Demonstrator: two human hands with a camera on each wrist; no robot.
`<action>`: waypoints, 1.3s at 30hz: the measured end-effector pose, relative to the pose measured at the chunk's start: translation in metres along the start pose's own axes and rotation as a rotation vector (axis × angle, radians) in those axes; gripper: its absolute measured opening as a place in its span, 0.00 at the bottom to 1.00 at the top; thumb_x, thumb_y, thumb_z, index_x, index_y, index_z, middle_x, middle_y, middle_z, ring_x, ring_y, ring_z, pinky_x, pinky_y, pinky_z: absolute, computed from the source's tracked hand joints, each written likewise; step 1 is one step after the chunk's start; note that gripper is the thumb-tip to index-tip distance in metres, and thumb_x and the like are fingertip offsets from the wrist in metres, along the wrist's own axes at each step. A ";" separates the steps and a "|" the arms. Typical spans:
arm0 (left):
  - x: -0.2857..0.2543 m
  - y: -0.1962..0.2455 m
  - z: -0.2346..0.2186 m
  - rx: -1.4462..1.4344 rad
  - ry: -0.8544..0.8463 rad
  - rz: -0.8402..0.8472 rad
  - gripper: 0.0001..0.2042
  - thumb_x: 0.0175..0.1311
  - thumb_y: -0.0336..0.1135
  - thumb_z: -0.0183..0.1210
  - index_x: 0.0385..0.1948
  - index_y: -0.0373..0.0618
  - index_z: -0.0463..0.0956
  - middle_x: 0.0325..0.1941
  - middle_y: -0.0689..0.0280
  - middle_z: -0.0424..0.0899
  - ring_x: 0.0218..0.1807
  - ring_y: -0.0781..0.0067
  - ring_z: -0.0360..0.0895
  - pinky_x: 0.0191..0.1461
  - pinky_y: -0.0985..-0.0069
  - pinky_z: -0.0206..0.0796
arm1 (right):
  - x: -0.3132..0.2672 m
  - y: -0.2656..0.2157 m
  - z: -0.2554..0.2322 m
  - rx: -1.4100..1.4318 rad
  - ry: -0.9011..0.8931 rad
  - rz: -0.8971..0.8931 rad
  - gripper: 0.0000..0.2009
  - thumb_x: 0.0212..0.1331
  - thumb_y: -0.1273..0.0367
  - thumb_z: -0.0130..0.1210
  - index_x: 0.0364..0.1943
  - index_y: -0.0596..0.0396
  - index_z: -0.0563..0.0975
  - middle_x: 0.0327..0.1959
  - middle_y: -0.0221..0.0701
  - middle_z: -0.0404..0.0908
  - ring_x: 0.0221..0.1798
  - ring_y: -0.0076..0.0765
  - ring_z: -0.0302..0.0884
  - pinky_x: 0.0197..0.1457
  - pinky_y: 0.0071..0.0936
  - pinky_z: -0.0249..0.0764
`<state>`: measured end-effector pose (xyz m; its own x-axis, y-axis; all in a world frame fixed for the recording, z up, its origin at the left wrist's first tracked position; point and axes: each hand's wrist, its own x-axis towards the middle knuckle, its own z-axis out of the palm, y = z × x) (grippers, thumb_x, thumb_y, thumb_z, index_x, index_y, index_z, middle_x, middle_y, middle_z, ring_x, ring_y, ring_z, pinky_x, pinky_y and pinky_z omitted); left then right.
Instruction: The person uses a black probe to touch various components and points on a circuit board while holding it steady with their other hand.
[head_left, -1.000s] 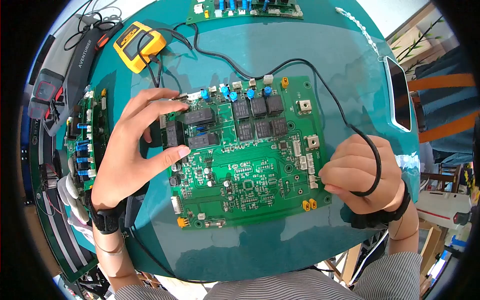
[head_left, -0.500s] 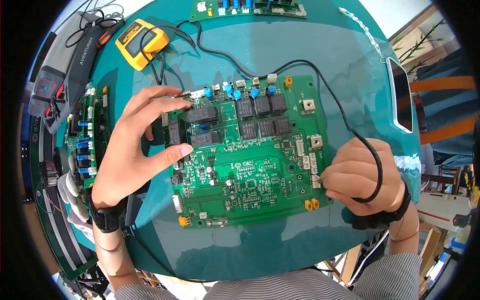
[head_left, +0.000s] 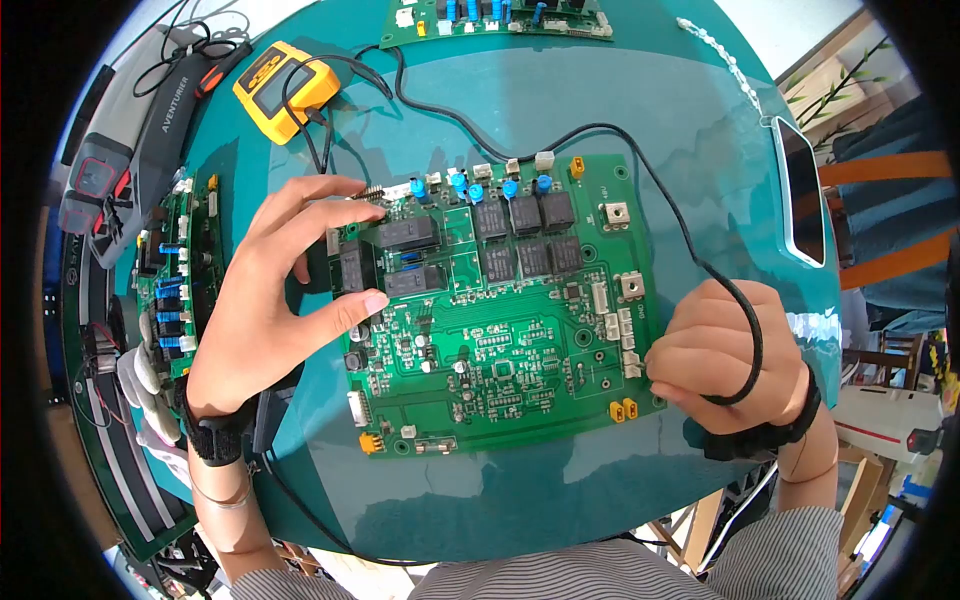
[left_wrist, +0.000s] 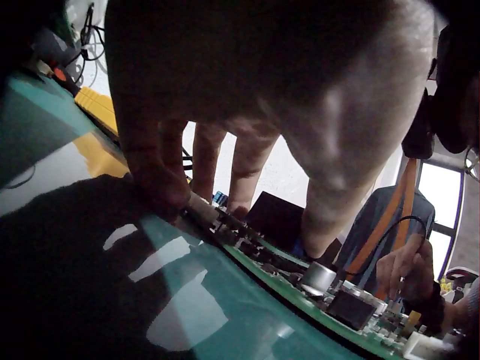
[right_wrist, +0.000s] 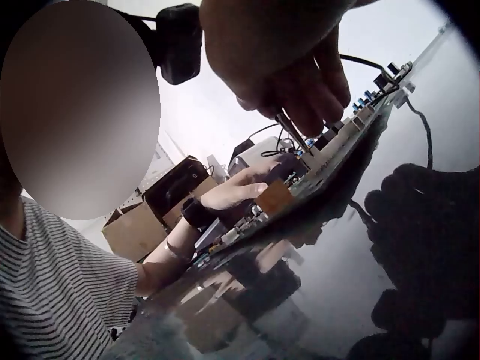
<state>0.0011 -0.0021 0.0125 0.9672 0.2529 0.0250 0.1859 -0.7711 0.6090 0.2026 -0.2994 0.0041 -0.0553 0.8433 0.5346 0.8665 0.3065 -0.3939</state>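
A large green circuit board (head_left: 480,425) lies flat on the table, with black relays (head_left: 412,280) in its upper half. My left hand (head_left: 270,280) spreads over its left side, fingertips at the upper left pins and thumb by a relay. In the left wrist view, fingers of that hand (left_wrist: 259,127) touch down along the board's edge. Beside the board's right edge, my right hand (head_left: 725,350) curls around a thin tool, mostly hidden, under a black cable loop (head_left: 752,345). Its slim metal tip (right_wrist: 298,139) points down at white connectors in the right wrist view.
A yellow meter (head_left: 285,92) with a black cable stands at the upper left. Other circuit boards lie at the far edge (head_left: 500,33) and at the left (head_left: 172,280). A phone (head_left: 798,190) and a beaded strap (head_left: 720,60) lie at the right.
The head view has shifted slightly, with the board a little further right in it. Both hands keep nearly the same places at the board.
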 end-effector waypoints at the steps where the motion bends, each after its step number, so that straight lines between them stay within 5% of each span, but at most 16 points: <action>1: 0.000 0.000 0.000 0.000 -0.001 0.001 0.28 0.53 0.42 0.73 0.59 0.45 0.80 0.67 0.63 0.77 0.57 0.69 0.76 0.44 0.78 0.64 | -0.001 0.001 0.001 -0.001 0.000 0.000 0.12 0.42 0.73 0.71 0.32 0.54 0.80 0.25 0.25 0.79 0.23 0.30 0.75 0.26 0.27 0.69; 23: 0.000 -0.002 0.000 0.007 -0.001 0.047 0.28 0.54 0.37 0.75 0.59 0.49 0.81 0.68 0.64 0.76 0.58 0.68 0.76 0.40 0.77 0.67 | 0.000 -0.003 0.004 0.007 0.049 -0.014 0.12 0.39 0.72 0.70 0.31 0.53 0.80 0.23 0.24 0.77 0.21 0.28 0.70 0.24 0.26 0.65; 25: 0.000 0.000 0.000 0.007 0.002 0.020 0.28 0.55 0.44 0.73 0.59 0.45 0.80 0.67 0.63 0.77 0.57 0.70 0.76 0.44 0.79 0.65 | 0.000 -0.003 0.003 0.011 0.046 -0.015 0.12 0.39 0.72 0.70 0.30 0.53 0.80 0.23 0.24 0.77 0.21 0.28 0.71 0.24 0.26 0.65; 39: 0.001 -0.001 0.000 0.004 0.001 0.009 0.29 0.55 0.46 0.73 0.58 0.45 0.80 0.67 0.63 0.77 0.58 0.69 0.76 0.44 0.78 0.65 | -0.002 -0.003 0.004 0.038 0.039 -0.028 0.11 0.40 0.72 0.69 0.31 0.53 0.80 0.23 0.24 0.77 0.21 0.29 0.71 0.24 0.26 0.65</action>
<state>0.0016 -0.0012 0.0117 0.9688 0.2461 0.0310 0.1776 -0.7755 0.6059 0.1982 -0.2998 0.0011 -0.0599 0.8166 0.5741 0.8455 0.3472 -0.4057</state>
